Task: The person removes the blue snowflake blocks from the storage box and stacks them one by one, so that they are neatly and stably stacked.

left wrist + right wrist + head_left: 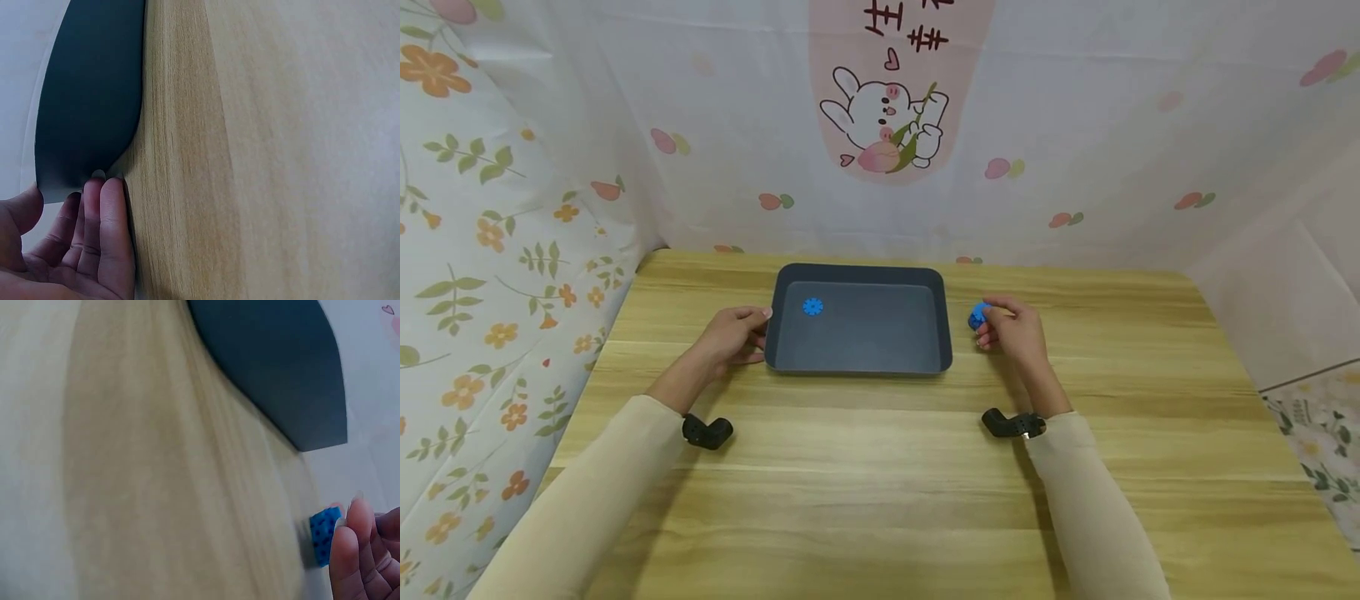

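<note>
A dark grey rectangular tray (865,358) lies on the wooden table. My left hand (739,336) holds its left side, the thumb at the rim and the other fingers against the outer wall; the left wrist view also shows these fingers (112,231) by the tray's corner. One flat blue notched disc (812,307) lies inside the tray, towards the back left. Right of the tray, my right hand (1017,333) pinches a small stack of blue notched discs (324,537) just above the tabletop. Fingers partly cover that stack in the head view.
The wooden tabletop (865,492) extends in front of the tray and to both sides. Behind it hangs a white printed cloth (715,108) with a rabbit picture. A flowered cloth (490,292) hangs along the left side.
</note>
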Tool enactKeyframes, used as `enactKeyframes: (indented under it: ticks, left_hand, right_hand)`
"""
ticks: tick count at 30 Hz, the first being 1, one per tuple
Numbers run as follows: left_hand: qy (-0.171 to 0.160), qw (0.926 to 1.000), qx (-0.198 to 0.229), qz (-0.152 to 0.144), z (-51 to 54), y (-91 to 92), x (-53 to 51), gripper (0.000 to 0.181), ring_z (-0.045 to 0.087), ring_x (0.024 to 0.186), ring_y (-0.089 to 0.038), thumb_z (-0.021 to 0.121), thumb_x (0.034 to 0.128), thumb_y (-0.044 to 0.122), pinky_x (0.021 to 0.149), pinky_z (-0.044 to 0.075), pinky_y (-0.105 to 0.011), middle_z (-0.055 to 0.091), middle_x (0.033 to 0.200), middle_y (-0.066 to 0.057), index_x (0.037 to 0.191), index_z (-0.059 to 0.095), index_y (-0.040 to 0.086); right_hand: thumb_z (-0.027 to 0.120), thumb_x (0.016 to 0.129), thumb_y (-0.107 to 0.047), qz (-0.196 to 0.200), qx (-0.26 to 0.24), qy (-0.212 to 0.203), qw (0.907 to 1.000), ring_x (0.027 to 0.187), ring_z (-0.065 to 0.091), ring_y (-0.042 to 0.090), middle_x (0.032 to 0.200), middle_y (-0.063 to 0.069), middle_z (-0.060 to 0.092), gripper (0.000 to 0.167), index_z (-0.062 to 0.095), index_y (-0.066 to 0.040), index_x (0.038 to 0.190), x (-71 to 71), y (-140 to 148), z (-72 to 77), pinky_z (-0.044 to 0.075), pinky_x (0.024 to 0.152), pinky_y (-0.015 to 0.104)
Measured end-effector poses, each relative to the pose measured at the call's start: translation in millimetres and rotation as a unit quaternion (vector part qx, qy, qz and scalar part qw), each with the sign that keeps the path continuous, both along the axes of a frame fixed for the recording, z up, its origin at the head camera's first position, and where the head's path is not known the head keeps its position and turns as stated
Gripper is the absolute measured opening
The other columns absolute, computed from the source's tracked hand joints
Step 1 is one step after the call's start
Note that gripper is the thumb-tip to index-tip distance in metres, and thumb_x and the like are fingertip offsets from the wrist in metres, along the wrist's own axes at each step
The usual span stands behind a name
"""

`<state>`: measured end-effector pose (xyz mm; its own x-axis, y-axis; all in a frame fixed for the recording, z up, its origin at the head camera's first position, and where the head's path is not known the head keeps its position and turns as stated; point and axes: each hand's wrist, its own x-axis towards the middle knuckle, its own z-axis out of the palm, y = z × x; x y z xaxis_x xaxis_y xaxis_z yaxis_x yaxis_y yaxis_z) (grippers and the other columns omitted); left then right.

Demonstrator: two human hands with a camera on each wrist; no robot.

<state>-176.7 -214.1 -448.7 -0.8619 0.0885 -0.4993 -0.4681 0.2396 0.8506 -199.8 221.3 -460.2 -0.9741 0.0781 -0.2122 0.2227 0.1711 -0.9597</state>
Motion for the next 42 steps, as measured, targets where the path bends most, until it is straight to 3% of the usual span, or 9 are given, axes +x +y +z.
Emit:
enactKeyframes:
  ticks: [8, 28, 36, 42]
  left_hand:
    - [0.000, 1.0000, -0.002, 0.000, 0.6, 0.2, 0.2, 0.051, 0.059, 0.077, -0.010, 0.046, 0.1034, 0.039, 0.072, 0.057, -0.026, 0.057, 0.094, -0.004, 0.138, 0.049, 0.002]
    - [0.004, 1.0000, -0.004, 0.000, 0.0, 0.9, 0.4, 0.049, 0.059, 0.075, -0.010, 0.046, 0.1040, 0.037, 0.071, 0.057, -0.026, 0.057, 0.091, -0.003, 0.137, 0.049, 0.001]
    - [0.004, 1.0000, -0.003, -0.002, 1.3, 1.5, 1.5, 0.048, 0.060, 0.075, -0.009, 0.045, 0.1044, 0.035, 0.071, 0.057, -0.026, 0.058, 0.090, -0.002, 0.137, 0.049, 0.000]
    - [0.003, 1.0000, -0.004, 0.001, 1.6, 1.3, 1.2, 0.049, 0.059, 0.074, -0.009, 0.045, 0.1042, 0.036, 0.071, 0.057, -0.026, 0.058, 0.090, -0.003, 0.137, 0.049, 0.000]
  right_hand:
    - [0.054, 0.100, -0.014, -0.010, -0.002, -0.022, 0.9997, 0.048, 0.061, 0.009, 0.061, 0.000, 0.063, 0.037, 0.054, 0.001, 0.134, -1.3, 2.3, -8.5, 0.056, 0.052, 0.028]
    - [0.055, 0.101, -0.018, 0.001, 0.026, -0.021, 0.9994, 0.048, 0.061, 0.008, 0.060, -0.002, 0.063, 0.037, 0.056, 0.001, 0.133, -1.6, 5.7, -14.8, 0.056, 0.052, 0.026]
    - [0.054, 0.101, -0.023, 0.006, 0.032, -0.042, 0.9986, 0.042, 0.055, 0.009, 0.057, 0.001, 0.060, 0.040, 0.056, -0.001, 0.134, -3.1, 6.0, -3.6, 0.053, 0.046, 0.027]
    - [0.053, 0.102, -0.030, 0.018, 0.068, -0.024, 0.9972, 0.041, 0.054, 0.010, 0.057, 0.000, 0.059, 0.042, 0.056, -0.004, 0.134, -10.6, 4.6, 8.7, 0.053, 0.046, 0.028]
